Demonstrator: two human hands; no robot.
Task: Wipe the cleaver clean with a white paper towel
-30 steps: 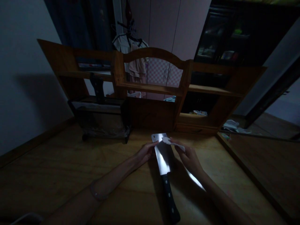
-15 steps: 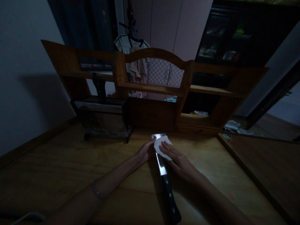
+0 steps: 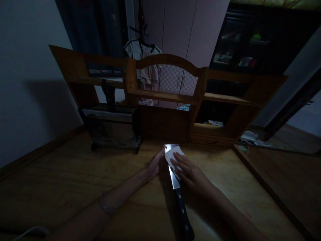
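A cleaver [image 3: 175,182] with a bright blade and a black riveted handle lies at the middle of the wooden desk, its handle toward me. My left hand [image 3: 157,163] grips the left edge of the blade near the far end, thumb beside the small corner hole; its other fingers are largely hidden. Over the blade, my right hand [image 3: 192,172] presses a white cloth or tissue [image 3: 171,154] with outstretched fingers. The cloth covers much of the blade. Whether the blade rests on the desk or is slightly raised, I cannot tell.
A knife block [image 3: 114,129] partly wrapped in clear plastic stands at the back left, a black handle [image 3: 109,95] rising from it. Behind runs a wooden shelf unit [image 3: 165,95]. The desk [image 3: 62,180] has a raised right edge; a white cable [image 3: 32,229] lies front left.
My right hand and the cloth have shifted slightly toward me along the blade. The left thumb has moved off the corner hole, which now shows more plainly.
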